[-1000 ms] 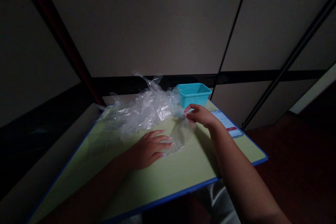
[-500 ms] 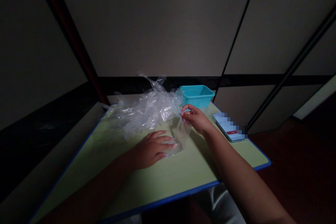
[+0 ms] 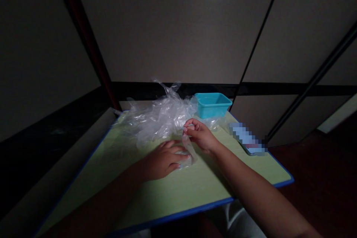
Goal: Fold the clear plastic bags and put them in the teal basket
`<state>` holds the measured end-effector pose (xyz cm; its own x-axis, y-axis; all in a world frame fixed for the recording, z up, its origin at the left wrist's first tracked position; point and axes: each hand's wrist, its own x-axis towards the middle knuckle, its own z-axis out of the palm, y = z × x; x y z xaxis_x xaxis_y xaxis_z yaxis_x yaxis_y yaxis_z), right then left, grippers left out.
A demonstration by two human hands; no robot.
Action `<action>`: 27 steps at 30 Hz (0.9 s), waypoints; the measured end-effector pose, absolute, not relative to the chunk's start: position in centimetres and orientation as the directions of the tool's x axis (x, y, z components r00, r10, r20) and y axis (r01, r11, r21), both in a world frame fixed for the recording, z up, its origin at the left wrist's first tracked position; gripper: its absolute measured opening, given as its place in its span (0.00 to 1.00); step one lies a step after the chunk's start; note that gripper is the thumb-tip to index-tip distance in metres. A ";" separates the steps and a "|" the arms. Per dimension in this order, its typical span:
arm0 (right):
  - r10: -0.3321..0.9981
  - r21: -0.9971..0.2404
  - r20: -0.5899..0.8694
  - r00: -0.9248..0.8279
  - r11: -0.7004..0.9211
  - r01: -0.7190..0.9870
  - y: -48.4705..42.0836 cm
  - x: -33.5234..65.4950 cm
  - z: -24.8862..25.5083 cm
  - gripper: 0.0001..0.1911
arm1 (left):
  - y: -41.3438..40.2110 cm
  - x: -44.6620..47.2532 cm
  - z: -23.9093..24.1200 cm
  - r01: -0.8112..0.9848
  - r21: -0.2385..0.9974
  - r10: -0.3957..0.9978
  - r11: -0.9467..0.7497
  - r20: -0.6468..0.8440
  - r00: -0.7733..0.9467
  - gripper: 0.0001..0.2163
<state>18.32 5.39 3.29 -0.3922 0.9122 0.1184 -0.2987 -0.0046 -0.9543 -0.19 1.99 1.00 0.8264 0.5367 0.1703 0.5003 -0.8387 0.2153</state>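
1. Carrying everything, the pale green table (image 3: 212, 178) with its blue edge offered a firm, flat surface for thin plastic to be pressed against.
2. The heap of clear plastic (image 3: 158, 115) lay along the far side, crumpled and shiny; its layers looked likely to cling and drag on one another.
3. The blue tub (image 3: 213, 111) stood near the far edge just beside the heap, with more film (image 3: 219, 123) in front; it was probably stiff yet light.
4. The left grip (image 3: 161, 160) was spread palm down, fingertips over the lower end of the loose piece of plastic (image 3: 192, 151).
5. The right grip (image 3: 201, 136) pinched the upper end of that piece between thumb and forefinger, above the table.
6. The phone (image 3: 247, 139) lay toward the right edge, its screen too blurred to read.
7. The loose piece sat between both hands, in front of the heap; whether it was a bag or a glove was unclear. It seemed almost weightless, limp and slippery, apt to crease, and perhaps to tear under a hard tug. Its gathered upper edge looked the best hold, with finger pads rather than nails, the lower end held flat.
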 end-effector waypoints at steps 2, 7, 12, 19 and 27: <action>0.905 -0.951 0.129 -0.405 -0.002 -0.308 5.4 18.1 3.1 0.15 | 1.9 -0.2 1.1 0.506 0.218 0.543 -0.834 0.168 0.823 0.19; 0.892 -0.940 0.159 -0.423 0.006 -0.340 4.9 17.3 3.0 0.16 | 1.9 -0.2 1.0 0.514 0.207 0.548 -0.833 0.168 0.820 0.19; 0.765 -0.952 0.168 -0.621 -0.039 -0.304 4.5 17.3 3.4 0.19 | 2.0 -0.3 0.6 0.535 0.159 0.557 -0.830 0.190 0.808 0.19; 0.818 -0.931 0.234 -0.526 0.345 0.123 5.7 21.1 4.7 0.22 | 1.8 -0.4 0.5 0.538 0.136 0.555 -0.832 0.188 0.810 0.17; 0.785 -0.474 0.165 -0.597 0.594 0.650 2.8 22.2 5.5 0.38 | 1.9 -0.4 0.3 0.525 0.134 0.542 -0.840 0.235 0.807 0.18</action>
